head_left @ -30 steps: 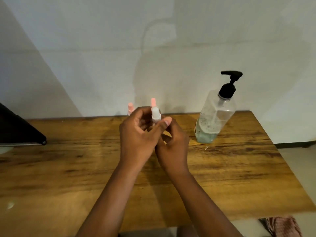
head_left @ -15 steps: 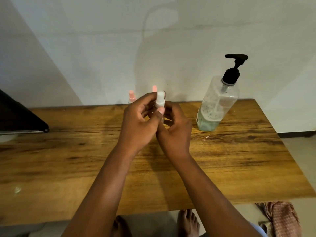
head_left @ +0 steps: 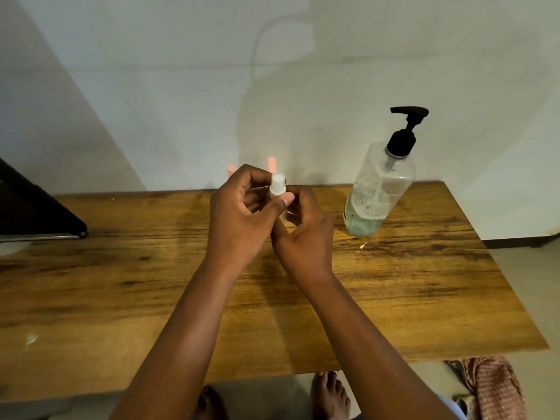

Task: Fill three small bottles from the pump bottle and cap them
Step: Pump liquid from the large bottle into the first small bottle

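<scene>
Both hands meet over the middle of the table [head_left: 121,298], holding one small bottle [head_left: 277,189] upright between them. Left hand [head_left: 242,219] curls round it from the left, thumb tip pressed just below the white top [head_left: 278,181]. Right hand [head_left: 306,234] cups the lower part from the right, fingers curled; bottle body mostly hidden behind the fingers, so fill level can't be told.

Just behind the hands, two pink caps [head_left: 272,164] poke up, likely the other two small bottles, bodies hidden. Pump bottle [head_left: 378,189] stands right of the right hand, well apart, tilted look from the wide lens, a low layer of pale green liquid at the bottom.

Handling guess: small bottle is light, stiff plastic, smooth, maybe slick if liquid dripped on it. Best hold looks like low on the body with one hand, fingertips of the other on the top for twisting; squeezing hard could push liquid out. Pump bottle heavier, stable base, press the black head [head_left: 407,112] from above.

Step looks like capping or uncapping this bottle; can't tell which.

Far left of the left hand, a dark flat object [head_left: 36,213]. Cloth [head_left: 491,386] on the floor below right.
</scene>
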